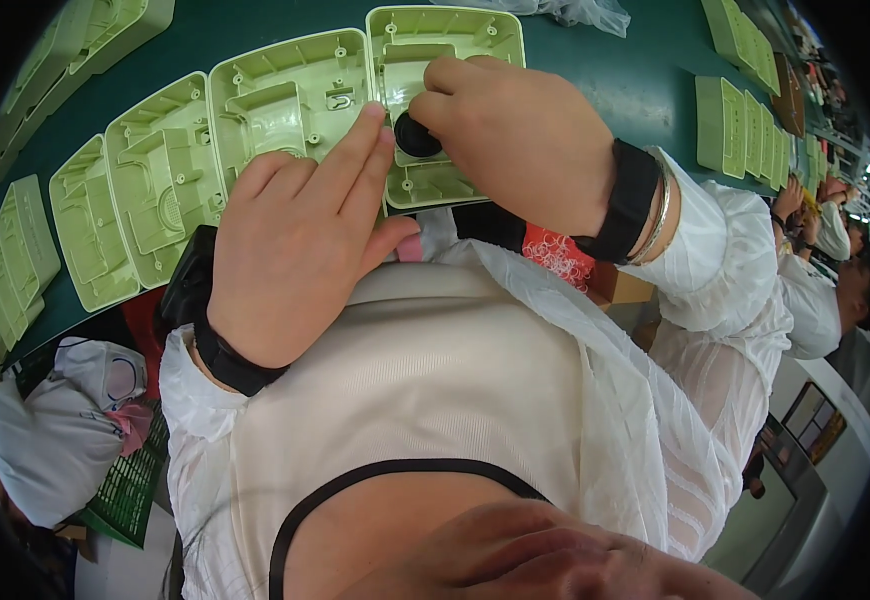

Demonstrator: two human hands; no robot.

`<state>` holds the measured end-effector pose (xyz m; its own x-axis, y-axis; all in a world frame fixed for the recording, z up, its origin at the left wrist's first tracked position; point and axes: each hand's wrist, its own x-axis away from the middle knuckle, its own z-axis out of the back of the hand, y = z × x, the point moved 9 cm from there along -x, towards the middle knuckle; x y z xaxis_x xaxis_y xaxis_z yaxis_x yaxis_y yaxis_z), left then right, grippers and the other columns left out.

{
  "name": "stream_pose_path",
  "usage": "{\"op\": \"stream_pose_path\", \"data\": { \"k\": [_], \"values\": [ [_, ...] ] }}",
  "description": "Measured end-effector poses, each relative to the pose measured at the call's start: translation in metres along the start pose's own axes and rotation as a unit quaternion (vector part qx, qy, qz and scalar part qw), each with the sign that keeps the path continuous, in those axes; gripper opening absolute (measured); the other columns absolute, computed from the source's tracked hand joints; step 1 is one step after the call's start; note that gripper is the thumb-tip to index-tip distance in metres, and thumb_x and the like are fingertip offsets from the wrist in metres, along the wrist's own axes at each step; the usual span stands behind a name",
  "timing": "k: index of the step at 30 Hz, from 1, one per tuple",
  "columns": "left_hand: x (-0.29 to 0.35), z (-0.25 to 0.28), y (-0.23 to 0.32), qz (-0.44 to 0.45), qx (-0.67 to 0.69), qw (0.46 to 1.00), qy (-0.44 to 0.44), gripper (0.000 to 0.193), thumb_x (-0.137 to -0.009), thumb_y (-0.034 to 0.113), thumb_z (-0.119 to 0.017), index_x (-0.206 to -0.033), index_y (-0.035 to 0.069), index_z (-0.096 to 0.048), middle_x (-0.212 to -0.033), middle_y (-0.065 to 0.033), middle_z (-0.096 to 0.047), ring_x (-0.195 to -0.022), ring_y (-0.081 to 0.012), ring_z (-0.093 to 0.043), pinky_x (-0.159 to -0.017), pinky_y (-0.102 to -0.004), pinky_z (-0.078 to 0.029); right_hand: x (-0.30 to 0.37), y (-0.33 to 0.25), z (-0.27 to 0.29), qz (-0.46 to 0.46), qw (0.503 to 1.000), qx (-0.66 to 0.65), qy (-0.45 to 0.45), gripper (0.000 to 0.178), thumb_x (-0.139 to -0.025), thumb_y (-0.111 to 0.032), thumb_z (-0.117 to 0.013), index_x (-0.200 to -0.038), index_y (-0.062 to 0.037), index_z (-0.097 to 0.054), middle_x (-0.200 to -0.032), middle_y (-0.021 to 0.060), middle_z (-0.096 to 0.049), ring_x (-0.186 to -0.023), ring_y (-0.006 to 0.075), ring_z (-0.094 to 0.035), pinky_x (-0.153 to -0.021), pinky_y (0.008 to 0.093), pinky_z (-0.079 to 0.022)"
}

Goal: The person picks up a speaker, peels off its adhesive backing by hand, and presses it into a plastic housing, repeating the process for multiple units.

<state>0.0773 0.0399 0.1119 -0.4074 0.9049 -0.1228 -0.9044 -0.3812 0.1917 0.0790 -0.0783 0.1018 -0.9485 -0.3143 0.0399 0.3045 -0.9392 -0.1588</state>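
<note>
Several pale green plastic housings (290, 60) with screw posts and inner walls lie in a row on the dark green table. Over the rightmost housing (500, 35), my right hand (525, 130) curls its fingers around the edge of a black round part (416, 137), low inside the housing. What the part's underside rests on is hidden. My left hand (300, 245) lies flat across the neighbouring housing, with its fingers stretched out. Its index and middle fingertips touch the rim between these two housings, close to the black part.
More green housings stand at the far left, the left edge and the far right (723, 125). Clear plastic film (595, 14) lies at the back. A red bag with white rings (560, 255) sits below the table edge. Other people work on both sides; a green crate (127, 485) is lower left.
</note>
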Motion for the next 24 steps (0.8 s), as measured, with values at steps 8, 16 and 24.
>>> {"op": "stream_pose_path", "data": {
  "k": [8,16,24],
  "values": [
    [0.000,0.001,-0.002,0.003,0.012,1.000,-0.002,0.063,-0.087,0.036,-0.077,-0.136,0.000,-0.061,-0.148,-0.0048,-0.057,-0.083,-0.0208,-0.061,-0.088,-0.0346,-0.048,0.003,-0.006,0.012,0.013,0.996,0.088,-0.001,0.030,-0.084,-0.014,-0.072,-0.113,-0.0078,-0.064,-0.111,0.0056,-0.063,-0.108,0.0264,-0.063,-0.084,0.0390,-0.052],
    [-0.001,0.002,-0.002,0.005,0.020,1.000,-0.016,0.062,-0.086,0.035,-0.078,-0.135,0.000,-0.062,-0.147,-0.0056,-0.057,-0.081,-0.0199,-0.060,-0.088,-0.0344,-0.048,0.030,-0.007,0.022,0.016,0.996,-0.079,0.031,0.057,-0.088,-0.029,-0.076,-0.136,-0.0060,-0.057,-0.141,0.0143,-0.058,-0.126,0.0334,-0.056,-0.106,0.0474,-0.042],
    [-0.002,0.004,-0.002,0.005,0.028,0.999,-0.024,0.064,-0.085,0.036,-0.078,-0.135,0.000,-0.062,-0.148,-0.0057,-0.057,-0.082,-0.0199,-0.061,-0.088,-0.0344,-0.049,0.032,-0.012,0.006,0.039,0.998,-0.058,0.001,0.064,-0.089,-0.040,-0.074,-0.136,-0.0026,-0.054,-0.140,0.0139,-0.059,-0.138,0.0313,-0.050,-0.113,0.0506,-0.036]
  ]
}}
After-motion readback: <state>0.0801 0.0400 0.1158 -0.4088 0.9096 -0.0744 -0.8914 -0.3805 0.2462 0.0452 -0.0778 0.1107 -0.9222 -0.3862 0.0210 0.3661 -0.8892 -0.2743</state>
